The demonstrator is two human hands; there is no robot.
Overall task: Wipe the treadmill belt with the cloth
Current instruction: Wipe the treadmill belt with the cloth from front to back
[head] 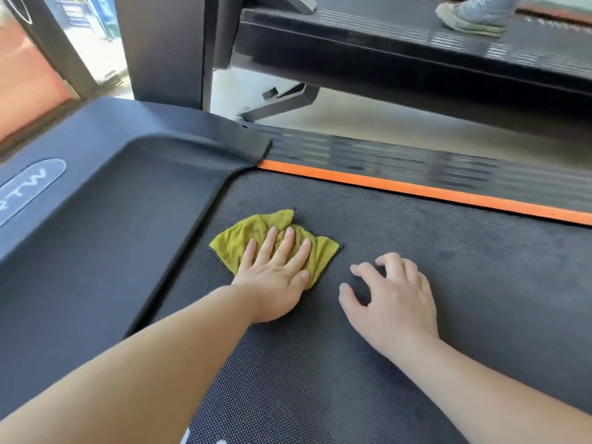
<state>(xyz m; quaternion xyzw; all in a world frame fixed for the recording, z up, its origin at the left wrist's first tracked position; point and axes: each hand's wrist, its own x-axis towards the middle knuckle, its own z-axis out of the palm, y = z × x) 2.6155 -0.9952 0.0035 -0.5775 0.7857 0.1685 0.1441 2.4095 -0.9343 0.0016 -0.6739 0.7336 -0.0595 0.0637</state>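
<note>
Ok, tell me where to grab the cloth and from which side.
Probably the right corner, pinched from the right. The left hand presses flat on the middle of the cloth, so only its edges lie free, and that corner points toward the right hand resting on the belt beside it.

Treadmill belt [464, 283] open to the right and near side — raised motor cover [128, 219] walls off the left, orange strip [416, 188] edges the far side, right hand [397, 299] rests mid-belt.
</note>
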